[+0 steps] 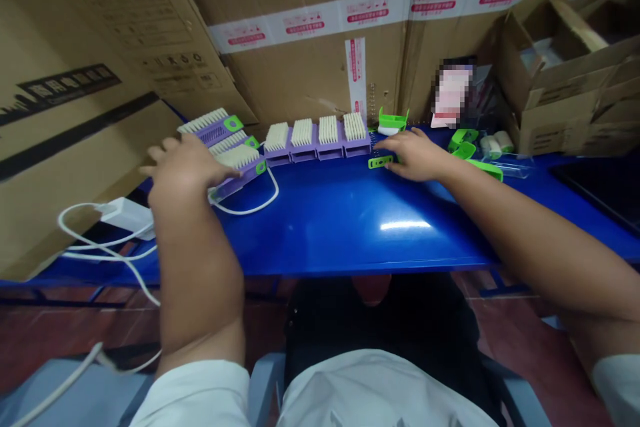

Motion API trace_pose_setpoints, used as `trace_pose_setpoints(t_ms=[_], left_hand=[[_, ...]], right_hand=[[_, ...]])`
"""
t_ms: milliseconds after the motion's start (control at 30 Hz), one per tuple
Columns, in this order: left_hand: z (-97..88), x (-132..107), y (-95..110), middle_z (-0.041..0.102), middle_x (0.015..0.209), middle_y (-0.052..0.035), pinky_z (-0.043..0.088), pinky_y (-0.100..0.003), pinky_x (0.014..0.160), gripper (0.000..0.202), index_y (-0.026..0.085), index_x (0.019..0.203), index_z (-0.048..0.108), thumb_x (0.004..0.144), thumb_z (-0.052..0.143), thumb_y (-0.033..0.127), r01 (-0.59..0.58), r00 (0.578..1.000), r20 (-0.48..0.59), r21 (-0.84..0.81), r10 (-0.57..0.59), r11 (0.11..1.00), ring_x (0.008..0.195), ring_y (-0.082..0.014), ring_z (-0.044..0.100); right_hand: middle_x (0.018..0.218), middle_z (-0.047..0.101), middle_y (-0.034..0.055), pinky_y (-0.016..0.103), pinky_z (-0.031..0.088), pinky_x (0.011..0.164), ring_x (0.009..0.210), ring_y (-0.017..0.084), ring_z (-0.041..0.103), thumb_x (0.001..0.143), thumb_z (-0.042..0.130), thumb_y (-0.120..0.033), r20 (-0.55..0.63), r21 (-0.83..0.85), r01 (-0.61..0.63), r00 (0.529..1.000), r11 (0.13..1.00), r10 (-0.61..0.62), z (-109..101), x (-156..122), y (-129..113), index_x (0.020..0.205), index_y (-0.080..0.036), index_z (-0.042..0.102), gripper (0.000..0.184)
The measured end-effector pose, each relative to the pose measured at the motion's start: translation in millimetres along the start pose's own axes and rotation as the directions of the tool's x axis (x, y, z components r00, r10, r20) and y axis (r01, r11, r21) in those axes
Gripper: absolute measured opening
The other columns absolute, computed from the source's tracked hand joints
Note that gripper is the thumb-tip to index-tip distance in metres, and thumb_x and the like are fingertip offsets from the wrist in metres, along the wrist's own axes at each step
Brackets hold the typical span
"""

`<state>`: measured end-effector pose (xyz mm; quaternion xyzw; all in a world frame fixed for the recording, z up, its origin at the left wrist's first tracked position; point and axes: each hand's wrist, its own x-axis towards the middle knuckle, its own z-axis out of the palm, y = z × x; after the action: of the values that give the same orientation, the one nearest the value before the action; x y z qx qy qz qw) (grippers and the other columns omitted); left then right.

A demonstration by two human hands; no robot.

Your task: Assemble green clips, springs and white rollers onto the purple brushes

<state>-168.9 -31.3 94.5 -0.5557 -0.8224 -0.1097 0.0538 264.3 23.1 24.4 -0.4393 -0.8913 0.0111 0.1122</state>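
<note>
Just past the white sleeves [190,400], both forearms reach out over a glossy blue bench [345,227]. At eleven o'clock the left hand [187,170] lies palm down with its fingers spread apart, clamped on nothing, one fingertip stretched onto the nearest purple brush [233,188]. Held flat and open like this, a hand can steady the brush without pressing on its cream bristles. A white cable [250,201] loops close by, and a white power adapter [127,217] sits at nine o'clock.

At one o'clock the right hand [413,155] curves down with its fingers close together over a small green perforated strip [380,162]. The hand partly covers the strip, so any pinch cannot be told. On a slick bench, a piece this small is best kept under light, even fingertip control.

Two more brushes [215,127] lie angled beside the first, and a straight row of four purple brushes [317,141] stands at twelve o'clock. Bright green clips [463,140] and white rolls [495,143] lie at two o'clock. Farther off, taped cardboard cartons [300,47] form the back wall, with an open carton [555,80] at two o'clock.
</note>
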Motion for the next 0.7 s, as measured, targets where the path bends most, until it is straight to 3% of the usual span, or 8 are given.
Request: trace_pose_setpoints(t_ms=[33, 100, 200, 267, 333, 500, 600, 700], left_hand=[[-2.5, -9.7, 20.0, 0.044, 0.175, -0.0437, 0.044, -0.09, 0.121, 0.108, 0.0, 0.165, 0.048, 0.089, 0.089, 0.065, 0.022, 0.999, -0.035, -0.004, -0.022, 1.0, 0.165, -0.0677, 0.04], [-1.2, -25.6, 63.5, 0.049, 0.176, -0.0353, 0.043, -0.078, 0.132, 0.08, 0.005, 0.167, 0.053, 0.103, 0.076, 0.046, -0.164, 0.981, -0.104, -0.009, 0.162, 0.986, 0.165, -0.0568, 0.047], [19.0, -34.9, 122.5, 0.049, 0.183, -0.0225, 0.038, -0.066, 0.141, 0.072, 0.02, 0.174, 0.054, 0.105, 0.069, 0.032, -0.55, 0.832, -0.06, 0.031, 0.551, 0.834, 0.17, -0.047, 0.046], [39.4, -34.9, 151.6, 0.042, 0.189, -0.0203, 0.028, -0.07, 0.145, 0.077, 0.024, 0.181, 0.048, 0.106, 0.067, 0.031, -0.682, 0.731, -0.031, 0.013, 0.682, 0.731, 0.175, -0.0472, 0.04], [59.4, -34.8, 172.1, 0.028, 0.196, -0.0194, 0.018, -0.073, 0.148, 0.086, 0.025, 0.186, 0.038, 0.106, 0.069, 0.032, -0.729, 0.685, 0.012, -0.013, 0.729, 0.685, 0.182, -0.0484, 0.028], [90.6, -39.6, 194.3, 0.032, 0.194, -0.0224, 0.011, -0.075, 0.149, 0.072, 0.014, 0.183, 0.042, 0.114, 0.056, 0.028, -0.768, 0.633, 0.102, -0.038, 0.767, 0.639, 0.183, -0.0466, 0.027], [93.5, -40.0, 192.6, 0.049, 0.184, -0.0256, 0.03, -0.063, 0.145, 0.063, 0.008, 0.173, 0.055, 0.111, 0.055, 0.022, -0.799, 0.598, 0.044, -0.047, 0.8, 0.6, 0.173, -0.0447, 0.045], [88.1, -40.8, 185.8, 0.07, 0.161, -0.022, 0.046, -0.058, 0.132, 0.056, 0.014, 0.164, 0.063, 0.11, 0.064, 0.031, -0.821, 0.569, -0.039, -0.077, 0.822, 0.565, 0.153, -0.0436, 0.061]], right_hand=[[0.157, 0.077, 0.0242, 0.084, 0.036, 0.131, 0.152, 0.052, 0.065, 0.101, 0.065, -0.028, 0.05, -0.037, -0.01, 0.999, 0.999, 0.011, 1.3, 0.7, -2.7, 0.159, -0.018, 0.075, 0.06], [0.151, 0.081, 0.0232, 0.088, 0.03, 0.131, 0.152, 0.052, 0.064, 0.102, 0.062, -0.027, 0.113, -0.081, -0.028, 0.993, 0.996, 0.037, 1.8, 1.6, -6.6, 0.156, -0.02, 0.077, 0.056], [0.13, 0.087, 0.0193, 0.085, 0.031, 0.131, 0.141, 0.048, 0.07, 0.103, 0.059, -0.027, 0.137, -0.093, -0.048, 0.989, 0.994, 0.06, -1.5, 1.7, -6.8, 0.147, -0.022, 0.082, 0.05], [0.121, 0.087, 0.0168, 0.084, 0.033, 0.129, 0.133, 0.046, 0.072, 0.102, 0.06, -0.029, 0.143, -0.082, -0.052, 0.988, 0.995, 0.063, -4.5, 1.1, -4.1, 0.143, -0.023, 0.083, 0.047], [0.116, 0.087, 0.0157, 0.082, 0.034, 0.127, 0.129, 0.045, 0.073, 0.102, 0.062, -0.032, 0.147, -0.073, -0.053, 0.987, 0.996, 0.064, -6.7, 0.4, -1.1, 0.141, -0.024, 0.083, 0.045], [0.112, 0.087, 0.0145, 0.08, 0.033, 0.127, 0.126, 0.043, 0.074, 0.104, 0.064, -0.039, 0.145, -0.095, -0.069, 0.986, 0.993, 0.082, -9.4, -0.1, 2.8, 0.133, -0.025, 0.086, 0.039], [0.113, 0.087, 0.0148, 0.077, 0.038, 0.124, 0.124, 0.043, 0.075, 0.105, 0.064, -0.042, 0.138, -0.113, -0.085, 0.985, 0.99, 0.1, -11.4, -0.5, 4.4, 0.128, -0.024, 0.089, 0.038], [0.12, 0.087, 0.0171, 0.074, 0.042, 0.121, 0.127, 0.045, 0.075, 0.101, 0.069, -0.045, 0.117, -0.14, -0.094, 0.987, 0.986, 0.111, -14.6, -1.2, 7.8, 0.12, -0.023, 0.091, 0.036]])
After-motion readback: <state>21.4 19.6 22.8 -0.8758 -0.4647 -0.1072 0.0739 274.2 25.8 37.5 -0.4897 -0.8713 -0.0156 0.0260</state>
